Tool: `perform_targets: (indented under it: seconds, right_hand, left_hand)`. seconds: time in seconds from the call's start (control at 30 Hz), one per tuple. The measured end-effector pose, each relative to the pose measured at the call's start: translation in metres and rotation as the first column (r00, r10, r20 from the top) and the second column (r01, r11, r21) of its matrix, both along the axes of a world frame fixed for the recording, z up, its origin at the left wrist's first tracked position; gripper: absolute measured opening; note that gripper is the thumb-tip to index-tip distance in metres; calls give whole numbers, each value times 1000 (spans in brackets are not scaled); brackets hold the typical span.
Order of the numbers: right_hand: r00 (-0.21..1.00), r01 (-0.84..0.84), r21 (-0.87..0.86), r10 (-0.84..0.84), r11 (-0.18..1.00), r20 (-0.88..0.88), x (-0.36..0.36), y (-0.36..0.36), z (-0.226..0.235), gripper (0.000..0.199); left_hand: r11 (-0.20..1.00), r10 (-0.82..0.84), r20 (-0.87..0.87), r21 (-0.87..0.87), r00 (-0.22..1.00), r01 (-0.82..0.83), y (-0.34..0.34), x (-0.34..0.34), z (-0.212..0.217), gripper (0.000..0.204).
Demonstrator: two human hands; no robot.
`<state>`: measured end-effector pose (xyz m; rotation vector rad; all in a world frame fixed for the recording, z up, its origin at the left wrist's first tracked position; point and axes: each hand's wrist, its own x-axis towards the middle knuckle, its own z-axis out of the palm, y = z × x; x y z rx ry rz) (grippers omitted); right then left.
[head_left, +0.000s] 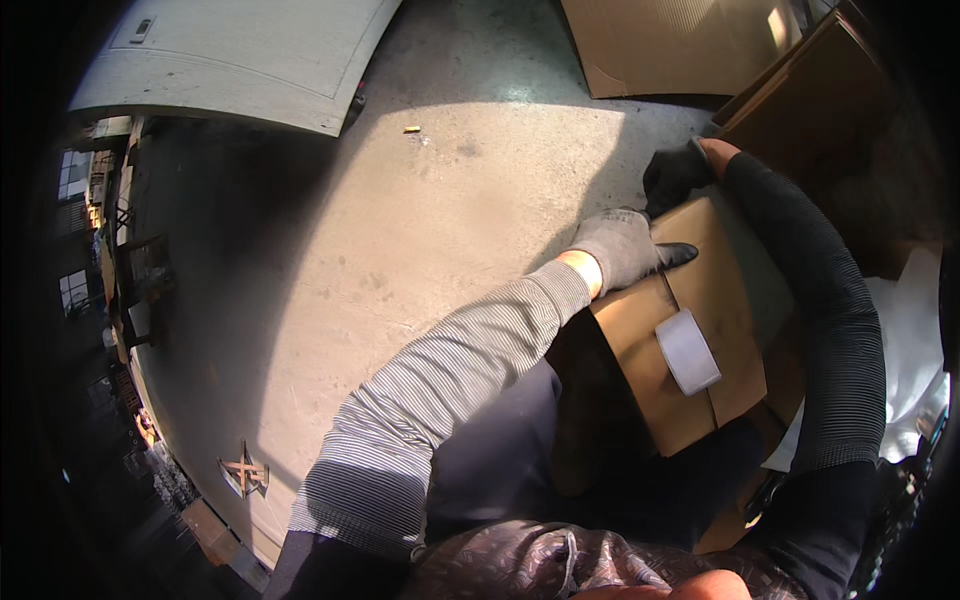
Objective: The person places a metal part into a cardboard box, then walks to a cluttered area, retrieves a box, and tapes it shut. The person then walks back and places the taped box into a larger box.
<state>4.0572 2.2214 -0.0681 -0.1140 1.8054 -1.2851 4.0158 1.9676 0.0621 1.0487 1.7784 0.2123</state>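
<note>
Gripping a taped cardboard box, fingers curled over its far edge; flat cardboard beyond.

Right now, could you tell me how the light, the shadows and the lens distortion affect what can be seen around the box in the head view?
Head view: hard sunlight strikes the concrete floor and the cardboard box; the box's near side and the lap below lie in deep shadow; the tape roll reads clearly; the left hand is lit, the right hand dark and hard to read; edges bend toward the black rim.

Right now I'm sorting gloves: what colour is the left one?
Grey, with black fingertips: the left glove, clearest in the head view.
</note>
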Motion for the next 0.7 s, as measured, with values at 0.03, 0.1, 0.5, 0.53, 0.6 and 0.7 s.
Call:
perform_targets:
  seconds: [0.03, 0.1, 0.5, 0.53, 0.6, 0.7]
  right_hand:
    - [998, -53, 27, 54, 998, -34, -4, -4, 5, 29]
    - [999, -38, 234, 34, 972, 22, -8, -15, 16, 32]
    - [977, 210, 851, -70, 480, -202, 54, 4, -61, 28]
    - [946, 324, 764, -172, 557, -276, 72, 14, -59, 30]
    - [652, 745, 499, -645, 444, -399, 101, 11, -38, 33]
    - [138, 990, 50, -892, 129, -430, 142, -21, 58, 36]
  left_hand:
    - [997, -13, -74, 76, 997, 19, -1, 1, 1, 96]
    - [993, -37, -180, 104, 983, 56, -2, 3, 3, 94]
    - [999, -3, 37, 45, 999, 2, -2, -5, 8, 96]
    - [999, -39, 34, 17, 999, 38, 0, -4, 6, 96]
    - [1000, -24, 89, 1, 996, 24, 1, -4, -1, 97]
    - [998, -18, 78, 59, 997, 13, 1, -3, -11, 98]
